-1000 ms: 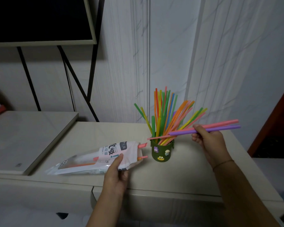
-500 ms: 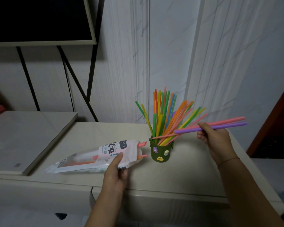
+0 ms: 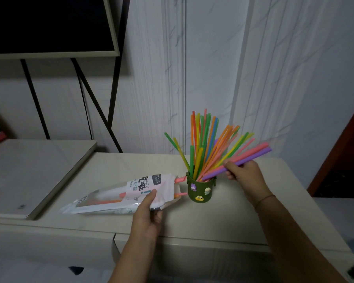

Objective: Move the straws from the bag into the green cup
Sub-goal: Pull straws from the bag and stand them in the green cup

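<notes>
We see our two bare hands over a pale surface (image 3: 114, 166) whose front edge runs just past our wrists. Nearest, our left hand (image 3: 146, 215) rests at that front edge, thumb on top and grip clamped on the open end of the bag (image 3: 123, 194), which lies flat, pointing left. Bare room stretches in front of and to the right of the green cup (image 3: 200, 190). Inside the bag we make out orange and pink straws; two pink tips (image 3: 180, 186) poke from its mouth, just beside the cup. Further right, our right hand (image 3: 243, 176) has its grip closed on two straws, one pink straw (image 3: 251, 153) and one purple straw (image 3: 241, 163), slanted with their lower ends at the cup's rim. The cup stands upright, packed with many coloured straws (image 3: 206, 148) fanned upward, too many to count. Three small stickers show on its side. Beyond stands the white wall (image 3: 213, 68).
</notes>
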Available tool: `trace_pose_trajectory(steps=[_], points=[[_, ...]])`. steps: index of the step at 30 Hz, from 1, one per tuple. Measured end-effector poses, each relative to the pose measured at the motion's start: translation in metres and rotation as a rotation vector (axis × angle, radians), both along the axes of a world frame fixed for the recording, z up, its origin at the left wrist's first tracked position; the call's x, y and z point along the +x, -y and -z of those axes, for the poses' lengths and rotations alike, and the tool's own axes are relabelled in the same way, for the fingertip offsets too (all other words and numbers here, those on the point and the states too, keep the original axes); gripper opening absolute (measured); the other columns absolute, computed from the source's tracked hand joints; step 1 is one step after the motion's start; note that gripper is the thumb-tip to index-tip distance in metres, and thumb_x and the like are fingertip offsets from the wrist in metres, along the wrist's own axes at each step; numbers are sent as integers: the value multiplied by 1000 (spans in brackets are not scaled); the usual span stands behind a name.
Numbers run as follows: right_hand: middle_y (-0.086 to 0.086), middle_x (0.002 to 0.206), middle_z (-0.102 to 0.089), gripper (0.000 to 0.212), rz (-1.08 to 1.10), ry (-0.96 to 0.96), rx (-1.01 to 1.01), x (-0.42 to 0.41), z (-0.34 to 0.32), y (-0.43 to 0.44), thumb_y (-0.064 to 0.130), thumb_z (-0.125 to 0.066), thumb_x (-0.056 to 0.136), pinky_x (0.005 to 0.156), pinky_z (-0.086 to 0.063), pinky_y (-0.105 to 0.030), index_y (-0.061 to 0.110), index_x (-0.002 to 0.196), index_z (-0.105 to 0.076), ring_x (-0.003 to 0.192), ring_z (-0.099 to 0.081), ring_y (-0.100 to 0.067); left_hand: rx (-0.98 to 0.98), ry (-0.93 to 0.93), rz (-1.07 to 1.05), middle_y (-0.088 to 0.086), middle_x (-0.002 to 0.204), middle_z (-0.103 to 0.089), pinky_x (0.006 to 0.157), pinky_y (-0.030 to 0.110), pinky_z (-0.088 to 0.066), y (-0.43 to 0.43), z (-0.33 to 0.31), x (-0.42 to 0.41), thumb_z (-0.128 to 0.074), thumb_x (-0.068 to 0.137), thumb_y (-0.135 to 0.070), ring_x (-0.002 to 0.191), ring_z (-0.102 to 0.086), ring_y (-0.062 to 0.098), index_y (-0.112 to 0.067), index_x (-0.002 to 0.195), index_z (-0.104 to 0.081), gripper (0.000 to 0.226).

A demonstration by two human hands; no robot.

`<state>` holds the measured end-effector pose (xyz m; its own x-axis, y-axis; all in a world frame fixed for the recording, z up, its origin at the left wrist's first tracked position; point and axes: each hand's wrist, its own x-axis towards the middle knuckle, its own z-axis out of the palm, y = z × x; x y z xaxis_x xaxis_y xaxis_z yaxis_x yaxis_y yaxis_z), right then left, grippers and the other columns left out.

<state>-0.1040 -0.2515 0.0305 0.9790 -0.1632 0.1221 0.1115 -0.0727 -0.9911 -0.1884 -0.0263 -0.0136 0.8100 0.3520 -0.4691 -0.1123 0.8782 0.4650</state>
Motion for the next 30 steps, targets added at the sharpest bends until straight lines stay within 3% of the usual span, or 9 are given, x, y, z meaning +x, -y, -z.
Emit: trace_pose_trajectory(steps=[4, 9, 14, 18, 22, 26, 30], points=[[-3, 57, -60, 8, -61, -38, -92, 2, 10, -17, 12, -64, 85, 46, -46, -11, 5, 80, -65, 41, -55, 0, 1, -6, 6, 14, 129, -62, 57, 31, -60, -1, 1, -1, -62, 85, 6, 93, -66, 21, -6, 135, -52, 52], [-3, 61, -58, 8, -127, -82, -130, -2, 14, -28, 9, -65, 84, 45, -43, -9, 2, 85, -64, 53, -54, -11, 4, -17, 7, 14, 130, -62, 44, 23, -56, -2, 3, -1, -63, 85, 4, 90, -66, 20, -7, 136, -52, 53], [-1, 66, -62, 8, -50, 22, 1, -11, 7, -22, 13, -67, 83, 49, -47, -11, 7, 87, -63, 55, -58, -6, -6, -16, -3, 15, 126, -64, 49, 28, -59, -3, 5, -2, -63, 84, 6, 91, -67, 22, -6, 130, -55, 48], [-2, 65, -63, 9, 75, 67, -55, -12, 9, -22, 16, -62, 88, 54, -48, -17, 7, 87, -64, 56, -59, -10, -1, -28, 12, 13, 123, -65, 47, 26, -58, 0, 7, -2, -63, 84, 5, 89, -67, 20, -7, 129, -55, 48], [-4, 67, -64, 9, 43, 61, -101, -10, 10, -25, 14, -61, 88, 50, -49, -10, 6, 89, -64, 58, -61, -13, -2, -37, 29, 11, 110, -70, 45, 26, -57, 3, 8, -3, -65, 83, 4, 86, -68, 21, -10, 122, -58, 42], [-10, 71, -65, 12, 6, 12, -128, -8, 12, -29, 13, -62, 87, 56, -52, -19, 3, 93, -65, 58, -62, -17, 27, -17, 51, 8, 104, -70, 49, 25, -58, 3, 7, -4, -64, 84, 3, 80, -71, 17, -11, 117, -60, 36], [-10, 71, -65, 14, -12, -22, -100, -11, 15, -32, 7, -64, 85, 51, -51, -13, -2, 95, -65, 57, -61, -15, 39, 22, 55, 7, 103, -71, 52, 27, -60, 3, 7, -5, -63, 84, 4, 81, -71, 17, -11, 119, -59, 39]])
